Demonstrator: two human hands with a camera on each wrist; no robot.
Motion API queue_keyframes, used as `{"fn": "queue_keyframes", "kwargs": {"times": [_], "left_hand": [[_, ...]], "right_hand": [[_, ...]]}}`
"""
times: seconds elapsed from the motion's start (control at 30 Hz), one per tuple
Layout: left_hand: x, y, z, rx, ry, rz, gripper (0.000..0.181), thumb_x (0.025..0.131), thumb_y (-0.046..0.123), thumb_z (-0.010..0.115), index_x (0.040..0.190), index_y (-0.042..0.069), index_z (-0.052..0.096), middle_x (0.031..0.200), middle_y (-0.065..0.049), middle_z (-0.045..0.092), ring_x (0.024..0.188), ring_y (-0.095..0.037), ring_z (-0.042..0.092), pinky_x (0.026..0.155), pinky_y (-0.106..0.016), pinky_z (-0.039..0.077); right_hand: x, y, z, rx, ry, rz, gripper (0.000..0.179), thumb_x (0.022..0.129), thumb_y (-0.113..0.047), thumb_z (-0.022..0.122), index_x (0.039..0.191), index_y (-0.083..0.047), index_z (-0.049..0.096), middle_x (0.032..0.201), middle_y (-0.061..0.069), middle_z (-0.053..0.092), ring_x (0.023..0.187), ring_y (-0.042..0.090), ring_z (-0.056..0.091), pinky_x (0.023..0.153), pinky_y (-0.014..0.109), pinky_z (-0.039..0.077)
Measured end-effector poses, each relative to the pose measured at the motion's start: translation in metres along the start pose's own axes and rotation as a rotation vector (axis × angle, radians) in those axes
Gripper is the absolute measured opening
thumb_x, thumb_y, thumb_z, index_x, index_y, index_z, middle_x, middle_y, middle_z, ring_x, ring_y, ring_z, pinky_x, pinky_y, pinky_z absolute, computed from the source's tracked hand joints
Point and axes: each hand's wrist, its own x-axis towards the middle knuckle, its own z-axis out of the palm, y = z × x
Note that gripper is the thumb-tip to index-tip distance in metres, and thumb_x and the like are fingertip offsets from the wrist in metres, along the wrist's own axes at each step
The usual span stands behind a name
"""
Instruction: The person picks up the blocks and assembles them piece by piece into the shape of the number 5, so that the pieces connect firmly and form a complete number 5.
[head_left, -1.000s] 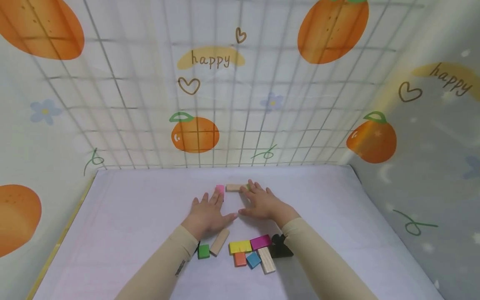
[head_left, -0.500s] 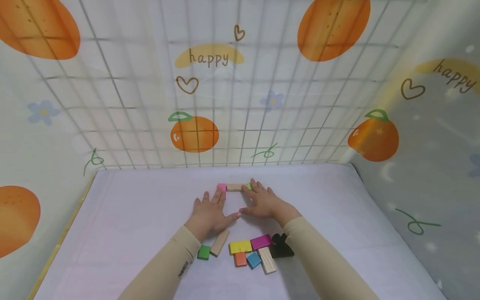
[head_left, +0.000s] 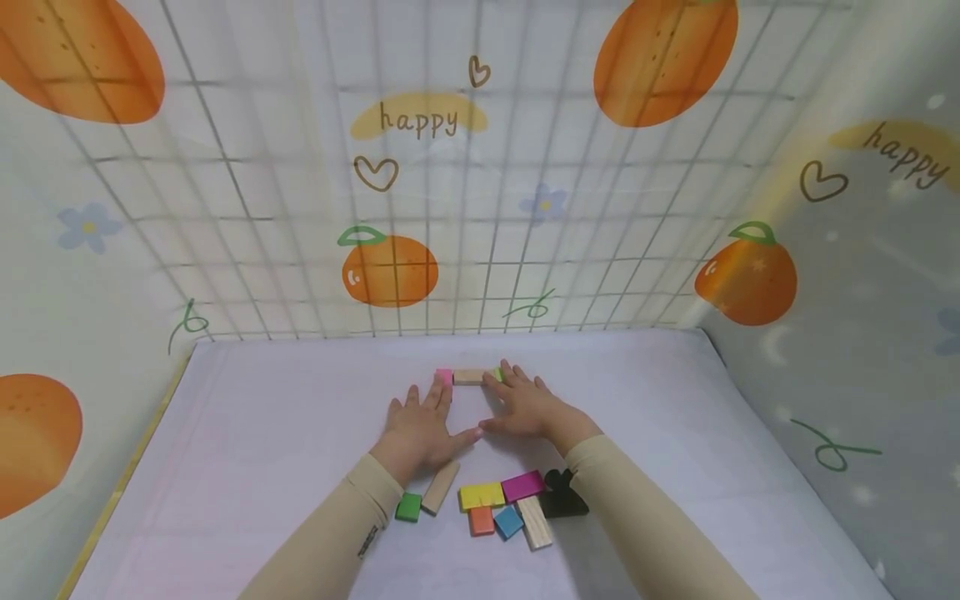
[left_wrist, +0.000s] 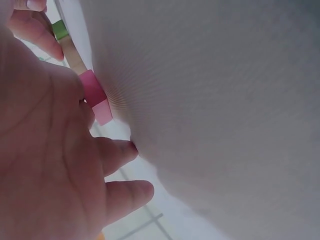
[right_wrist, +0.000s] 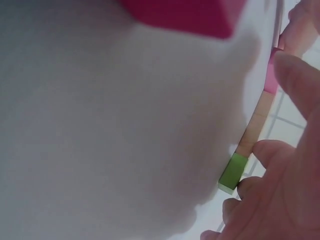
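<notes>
At the back of the table lies a row of blocks: a pink block, a plain wooden block and a light green block. My left hand has its fingers extended, the fingertips touching the pink block. Spread out on the other side, my right hand touches the wooden block and the green one with its fingertips. Both thumbs point inward, their tips close together or touching. In the left wrist view the pink block meets the end of the wooden block. Fingers partly cover the green block in the head view.
Nearer me lie a yellow block, a magenta block, an orange block, a blue block, a pale wooden block and a black piece. By my left forearm are a dark green block and a wooden stick.
My left hand has shifted slightly right, and the pink block slid with it toward the wooden block, narrowing the gap. The right hand has hardly moved.
</notes>
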Motion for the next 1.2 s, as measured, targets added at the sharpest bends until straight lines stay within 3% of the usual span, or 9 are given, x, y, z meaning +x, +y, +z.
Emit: {"fn": "queue_keyframes", "kwargs": {"times": [0.43,0.63,1.0,1.2], "left_hand": [[0.002,0.0,-0.017,0.026,-0.043,0.016,0.105,0.087,0.088,0.025,0.162,0.015,0.02,0.17,-0.004,0.015,0.15,-0.042,0.032,0.117,-0.065,0.029],[0.004,0.001,-0.017,0.018,-0.065,0.002,0.106,0.087,0.088,0.026,0.162,0.014,0.02,0.169,-0.004,0.017,0.15,-0.04,0.033,0.116,-0.065,0.029],[0.002,0.003,-0.018,0.009,-0.042,0.025,0.1,0.09,0.083,0.034,0.16,0.012,0.027,0.168,-0.007,0.024,0.151,-0.037,0.031,0.116,-0.064,0.03],[0.002,0.003,-0.023,0.021,-0.017,0.073,0.099,0.092,0.082,0.032,0.161,0.012,0.023,0.17,-0.007,0.017,0.154,-0.034,0.025,0.118,-0.063,0.028]], "right_hand": [[0.001,0.002,-0.001,-0.016,0.006,-0.004,0.091,0.089,-0.064,0.062,0.162,-0.024,0.024,0.17,0.015,0.008,0.157,0.039,0.008,0.123,0.063,0.012],[0.002,0.002,0.001,-0.007,0.006,-0.006,0.091,0.088,-0.064,0.062,0.162,-0.025,0.025,0.17,0.014,0.008,0.157,0.038,0.008,0.123,0.063,0.012],[0.002,0.001,0.005,-0.014,0.005,-0.004,0.091,0.088,-0.064,0.063,0.162,-0.025,0.025,0.17,0.015,0.008,0.157,0.039,0.009,0.123,0.063,0.012],[0.001,0.001,0.001,-0.01,0.008,0.0,0.093,0.088,-0.063,0.064,0.162,-0.025,0.024,0.17,0.014,0.007,0.157,0.039,0.008,0.123,0.062,0.012]]}}
